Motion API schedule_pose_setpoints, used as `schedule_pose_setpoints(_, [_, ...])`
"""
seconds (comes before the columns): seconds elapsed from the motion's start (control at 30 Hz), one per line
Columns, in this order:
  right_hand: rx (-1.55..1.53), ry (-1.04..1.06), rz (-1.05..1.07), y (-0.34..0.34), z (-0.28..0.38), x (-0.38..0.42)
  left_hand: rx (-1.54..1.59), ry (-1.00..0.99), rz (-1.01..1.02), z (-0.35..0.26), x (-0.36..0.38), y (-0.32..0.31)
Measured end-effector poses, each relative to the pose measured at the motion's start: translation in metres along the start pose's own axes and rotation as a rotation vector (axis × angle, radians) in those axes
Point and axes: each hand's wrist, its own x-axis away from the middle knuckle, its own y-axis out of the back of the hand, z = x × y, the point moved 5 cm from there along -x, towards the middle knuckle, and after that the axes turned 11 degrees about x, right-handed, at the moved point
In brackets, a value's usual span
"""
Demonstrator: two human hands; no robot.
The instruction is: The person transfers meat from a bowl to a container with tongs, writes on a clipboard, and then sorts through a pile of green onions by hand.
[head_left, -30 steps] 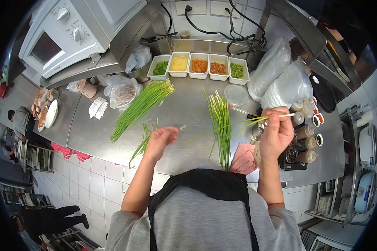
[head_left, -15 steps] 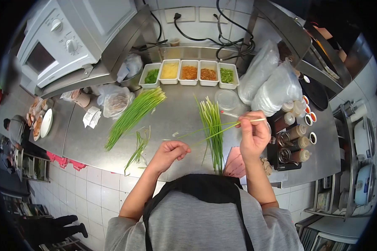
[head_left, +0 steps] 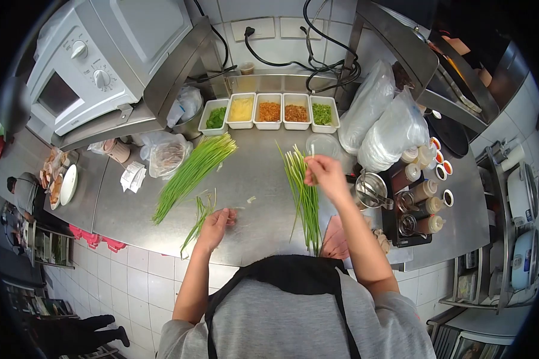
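Observation:
My right hand (head_left: 326, 175) pinches a spring onion stalk, its white end poking up past the fingers. It is over the top of the right-hand bunch of spring onions (head_left: 305, 203), whose white ends point away from me. My left hand (head_left: 217, 227) is low over the steel counter, thumb and fingers pressed together; I cannot tell what is between them. Beside it lies a small loose heap of limp green leaves (head_left: 199, 218). Farther up on the left, a larger bunch of spring onions (head_left: 194, 173) lies slanted. Pale scraps (head_left: 251, 199) are scattered between the bunches.
Several white tubs (head_left: 269, 124) of chopped ingredients line the back. Plastic bags (head_left: 389, 131), a metal pot (head_left: 371, 190) and sauce bottles (head_left: 425, 188) stand right. A microwave (head_left: 81, 78) is on the upper left shelf. A person (head_left: 25, 192) is at the far left.
My right hand has moved left and up with the stalk to above the right bunch. My left hand has drawn back left and down, beside the loose leaves.

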Motion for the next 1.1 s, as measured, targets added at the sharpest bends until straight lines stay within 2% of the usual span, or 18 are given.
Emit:
schedule_pose_setpoints(0.1, [0.732, 0.141, -0.094, -0.010, -0.037, -0.032, -0.041, -0.022, 0.000, 0.004, 0.000, 0.000])
schedule_pose_setpoints(0.17, [0.836, 0.268, -0.272, -0.014, -0.049, -0.029, -0.140, -0.028, -0.053, -0.005, 0.005, 0.000])
schedule_pose_setpoints(0.2, [0.884, 0.331, -0.361, -0.017, -0.055, -0.022, -0.292, -0.173, -0.096, -0.014, 0.006, 0.000])
schedule_pose_setpoints(0.23, [0.896, 0.162, -0.248, -0.022, -0.055, -0.012, -0.445, -0.314, -0.140, -0.022, 0.010, -0.001])
schedule_pose_setpoints(0.27, [0.967, 0.150, -0.244, -0.029, -0.056, -0.003, -0.597, -0.453, -0.183, -0.029, 0.015, -0.005])
schedule_pose_setpoints(0.33, [1.111, 0.131, -0.233, -0.044, -0.060, 0.013, -0.698, -0.486, -0.117, -0.028, 0.013, -0.025])
schedule_pose_setpoints(0.4, [1.108, 0.190, -0.205, -0.058, -0.061, 0.016, -0.863, -0.559, -0.031, -0.019, 0.008, -0.056])
schedule_pose_setpoints(0.47, [1.133, 0.292, -0.213, -0.072, -0.063, 0.013, -0.985, -0.484, 0.163, 0.003, -0.002, -0.093])
schedule_pose_setpoints(0.57, [1.136, 0.268, -0.212, -0.070, -0.075, -0.002, -1.052, -0.552, 0.214, 0.020, -0.013, -0.119])
schedule_pose_setpoints(0.67, [1.132, 0.224, -0.266, -0.058, -0.080, -0.007, -1.157, -0.372, -0.090, 0.021, -0.036, -0.079])
schedule_pose_setpoints(0.73, [1.119, 0.245, -0.299, -0.054, -0.081, -0.005, -1.295, -0.276, -0.428, 0.026, -0.045, -0.028])
schedule_pose_setpoints(0.8, [1.121, 0.255, -0.319, -0.052, -0.079, -0.006, -1.283, -0.306, -0.600, -0.007, -0.046, 0.005])
schedule_pose_setpoints(0.9, [1.137, 0.256, -0.316, -0.055, -0.077, -0.006, -1.108, -0.482, -0.527, -0.039, -0.077, 0.037])
schedule_pose_setpoints(1.0, [1.131, 0.269, -0.313, -0.054, -0.077, -0.006, -0.804, -0.632, -0.469, -0.048, -0.129, 0.068])
schedule_pose_setpoints(1.1, [1.107, 0.285, -0.311, -0.051, -0.077, -0.004, -1.052, -0.417, -0.515, -0.040, -0.146, 0.064])
